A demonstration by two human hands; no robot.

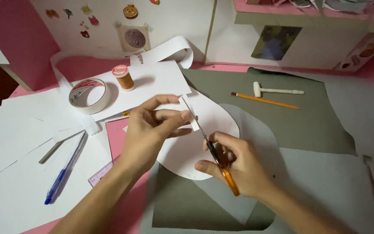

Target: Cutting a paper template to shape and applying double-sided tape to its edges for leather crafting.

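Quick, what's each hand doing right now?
Left hand: closed, pinching a small white paper strip.
Right hand: closed around orange-handled scissors, blades at the strip.

scissors (217, 156) handles hidden inside right hand (234, 167), ruler (101, 173) partly under forearm

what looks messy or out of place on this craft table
Nothing is damaged or spilled. Loose white paper sheets overlap untidily at left, with a blue pen lying on them. A long paper strip curls up behind the tape roll.
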